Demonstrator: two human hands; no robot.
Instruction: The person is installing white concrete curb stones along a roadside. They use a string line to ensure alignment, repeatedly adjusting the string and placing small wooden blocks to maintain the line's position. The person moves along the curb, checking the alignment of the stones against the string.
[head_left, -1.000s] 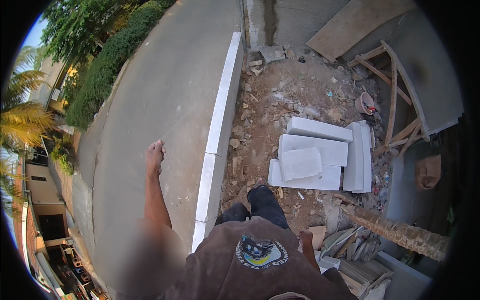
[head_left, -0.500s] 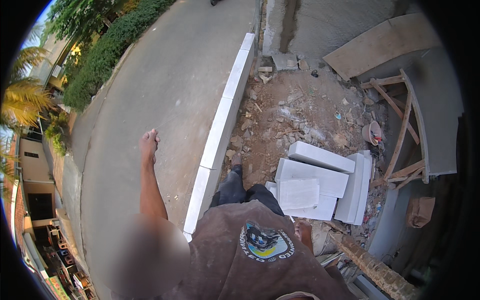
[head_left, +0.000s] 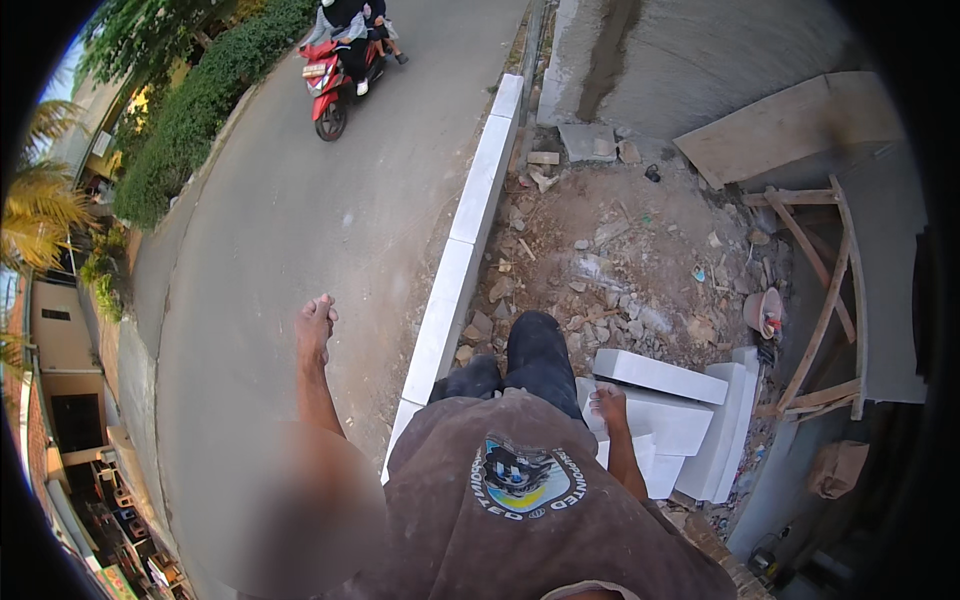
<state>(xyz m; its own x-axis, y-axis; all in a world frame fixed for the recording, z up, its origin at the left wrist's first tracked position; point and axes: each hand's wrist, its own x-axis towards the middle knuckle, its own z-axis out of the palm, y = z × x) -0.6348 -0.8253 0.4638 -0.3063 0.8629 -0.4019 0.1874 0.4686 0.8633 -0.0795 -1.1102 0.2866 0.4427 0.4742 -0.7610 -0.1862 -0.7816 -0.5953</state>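
My left hand [head_left: 316,328] is held out over the road, left of a low row of white blocks [head_left: 462,238]. Its fingers are curled together, and whatever they may hold is too small to make out. My right hand [head_left: 608,402] hangs beside my right thigh, in front of a stack of white blocks [head_left: 665,378] in this view. The fingers of that hand are also bent in, and I cannot make out anything inside them. My raised right knee [head_left: 540,345] stands out ahead of my brown shirt.
Stones and broken rubble [head_left: 610,270] cover the ground ahead. A pinkish bucket [head_left: 764,312] stands right, near a wooden frame [head_left: 845,300] and a leaning board [head_left: 790,125]. On the road [head_left: 230,290], a red motorbike [head_left: 328,90] carries two people. A brown paper bag [head_left: 838,468] lies far right.
The motorbike has come into view on the road. My right hand has swung forward from beside my hip, and my left hand has dropped slightly nearer. My right knee has moved forward.
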